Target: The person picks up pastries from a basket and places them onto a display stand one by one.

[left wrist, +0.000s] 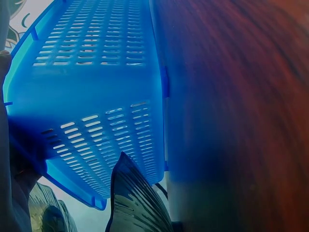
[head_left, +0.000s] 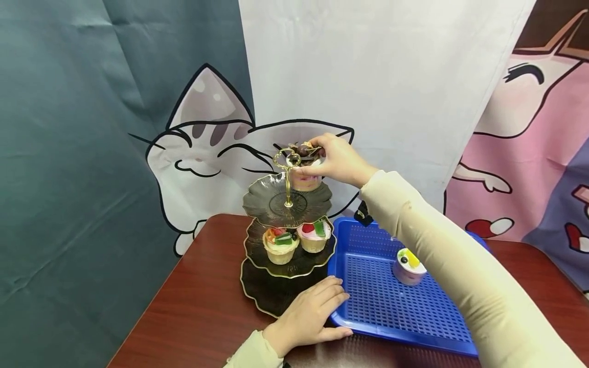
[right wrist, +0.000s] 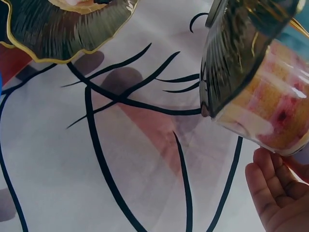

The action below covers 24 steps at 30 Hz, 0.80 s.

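Note:
My right hand point(head_left: 342, 161) pinches a clear cup of layered cake point(head_left: 306, 181) near its rim, with chocolate pieces on top. The cup is at the right side of the top tier of a dark, gold-edged three-tier cake stand point(head_left: 262, 202). From the right wrist view, the cup's layered side point(right wrist: 285, 104) shows beyond the tier, its base overlapping the tier's edge. My left hand point(head_left: 310, 312) rests on the near left corner of a blue perforated basket point(head_left: 400, 332), fingers over the side rim and thumb along the front.
Two cupcakes with fruit toppings, one cream point(head_left: 280, 250) and one pink point(head_left: 314, 240), sit on the middle tier. Another dessert cup point(head_left: 409, 268) with yellow fruit stands in the basket. Behind the reddish-brown table point(head_left: 184, 301) hangs a cartoon-printed curtain point(head_left: 368, 66).

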Each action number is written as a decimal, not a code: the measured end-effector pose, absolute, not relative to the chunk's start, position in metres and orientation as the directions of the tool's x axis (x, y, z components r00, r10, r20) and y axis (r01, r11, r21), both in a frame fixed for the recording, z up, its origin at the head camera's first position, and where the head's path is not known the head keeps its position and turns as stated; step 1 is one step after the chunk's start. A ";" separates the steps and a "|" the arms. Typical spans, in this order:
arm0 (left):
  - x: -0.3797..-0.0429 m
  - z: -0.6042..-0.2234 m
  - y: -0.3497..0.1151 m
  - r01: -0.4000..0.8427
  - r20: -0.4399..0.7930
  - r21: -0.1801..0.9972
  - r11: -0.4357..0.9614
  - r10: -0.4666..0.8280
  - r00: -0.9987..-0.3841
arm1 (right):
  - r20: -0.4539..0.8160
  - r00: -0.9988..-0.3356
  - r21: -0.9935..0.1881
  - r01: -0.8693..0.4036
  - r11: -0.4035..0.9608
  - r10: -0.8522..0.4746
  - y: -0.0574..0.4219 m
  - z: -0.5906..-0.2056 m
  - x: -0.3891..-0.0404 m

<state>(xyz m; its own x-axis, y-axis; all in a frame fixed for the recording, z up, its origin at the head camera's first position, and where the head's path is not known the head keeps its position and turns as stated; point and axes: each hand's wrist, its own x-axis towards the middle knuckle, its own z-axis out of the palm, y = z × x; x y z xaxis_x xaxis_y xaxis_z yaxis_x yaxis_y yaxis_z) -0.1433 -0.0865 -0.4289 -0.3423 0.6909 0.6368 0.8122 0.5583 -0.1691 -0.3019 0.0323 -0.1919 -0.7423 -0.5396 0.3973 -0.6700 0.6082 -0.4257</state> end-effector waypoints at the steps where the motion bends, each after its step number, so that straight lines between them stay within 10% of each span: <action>1: -0.143 -0.429 -0.086 0.812 0.637 -0.172 0.558 0.692 -0.341 | 0.397 -0.739 -0.425 -0.674 0.605 -0.544 0.031 -0.193 -0.302; 24: -0.143 -0.430 -0.086 0.812 0.638 -0.172 0.558 0.691 -0.340 | 0.355 -0.710 -0.418 -0.702 0.576 -0.608 0.019 -0.203 -0.303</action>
<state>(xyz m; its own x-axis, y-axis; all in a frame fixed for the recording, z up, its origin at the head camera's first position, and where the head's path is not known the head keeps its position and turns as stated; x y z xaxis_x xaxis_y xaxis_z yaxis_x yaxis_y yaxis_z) -0.1432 -0.0859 -0.4305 -0.3400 0.6910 0.6379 0.8117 0.5582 -0.1720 -0.3033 0.0194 -0.2026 -0.7100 -0.6081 0.3551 -0.7024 0.5762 -0.4179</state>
